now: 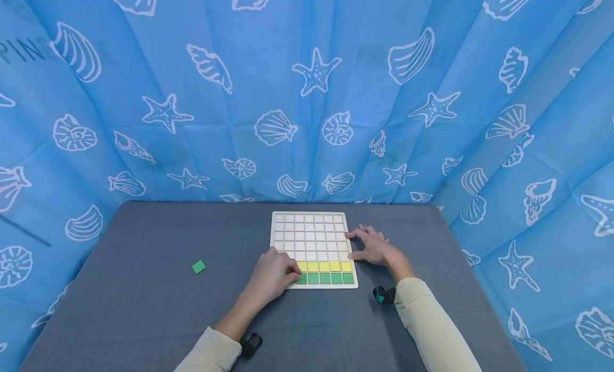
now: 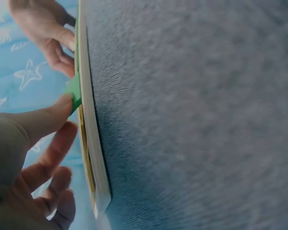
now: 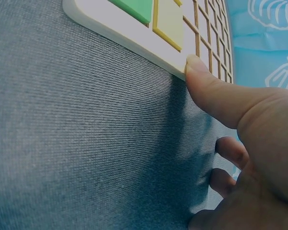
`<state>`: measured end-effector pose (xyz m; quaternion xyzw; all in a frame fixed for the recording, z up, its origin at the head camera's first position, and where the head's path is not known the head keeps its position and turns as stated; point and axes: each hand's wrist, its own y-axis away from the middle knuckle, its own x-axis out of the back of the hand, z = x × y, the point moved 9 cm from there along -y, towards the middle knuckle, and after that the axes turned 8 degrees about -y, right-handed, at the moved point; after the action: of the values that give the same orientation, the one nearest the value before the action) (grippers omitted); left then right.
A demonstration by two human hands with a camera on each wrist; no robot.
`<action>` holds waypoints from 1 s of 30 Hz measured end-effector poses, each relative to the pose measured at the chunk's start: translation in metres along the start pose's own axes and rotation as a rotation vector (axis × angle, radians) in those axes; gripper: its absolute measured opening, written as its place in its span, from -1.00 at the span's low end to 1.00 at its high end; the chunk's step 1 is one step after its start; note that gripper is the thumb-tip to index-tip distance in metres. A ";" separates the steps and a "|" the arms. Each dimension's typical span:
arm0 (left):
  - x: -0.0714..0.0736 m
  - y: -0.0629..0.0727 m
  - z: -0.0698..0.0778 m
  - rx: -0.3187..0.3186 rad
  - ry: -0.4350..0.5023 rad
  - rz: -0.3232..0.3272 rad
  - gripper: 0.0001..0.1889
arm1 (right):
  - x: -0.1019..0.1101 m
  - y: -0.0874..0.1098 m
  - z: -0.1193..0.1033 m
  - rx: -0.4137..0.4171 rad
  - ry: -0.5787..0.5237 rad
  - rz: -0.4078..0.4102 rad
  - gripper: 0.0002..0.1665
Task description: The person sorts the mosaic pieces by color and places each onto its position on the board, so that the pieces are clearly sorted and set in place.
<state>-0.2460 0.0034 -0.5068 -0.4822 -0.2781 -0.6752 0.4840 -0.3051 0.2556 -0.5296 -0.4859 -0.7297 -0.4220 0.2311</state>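
A white gridded board (image 1: 314,214) lies on the table, its two nearest rows holding yellow tiles (image 1: 324,266) and green tiles (image 1: 324,279). At the left part of the near green row, my left hand (image 1: 274,275) pinches a green tile (image 2: 74,92). That tile tilts up from the board in the left wrist view. My right hand (image 1: 376,248) rests at the board's right edge. Its thumb (image 3: 206,86) touches the rim beside the yellow row, with the other fingers loosely bent. The left end of the rows is hidden behind my left hand.
One loose green tile (image 1: 199,266) lies to the left of the board on the grey tablecloth (image 1: 144,308). A blue curtain with shell prints (image 1: 314,164) hangs behind the table and along its sides.
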 end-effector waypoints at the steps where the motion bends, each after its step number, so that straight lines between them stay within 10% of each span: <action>1: 0.001 0.000 0.001 -0.014 -0.015 0.007 -0.93 | 0.000 0.000 -0.001 0.005 0.005 0.001 -0.26; 19: 0.006 0.010 0.011 -0.139 -0.187 0.016 -0.69 | -0.001 0.000 -0.001 0.009 -0.005 0.003 -0.27; 30: 0.021 0.001 -0.004 -0.092 -0.166 0.027 -0.25 | -0.001 0.002 -0.003 0.038 0.010 0.009 -0.27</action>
<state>-0.2480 -0.0086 -0.4887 -0.5619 -0.2791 -0.6384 0.4458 -0.3030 0.2528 -0.5275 -0.4826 -0.7343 -0.4094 0.2458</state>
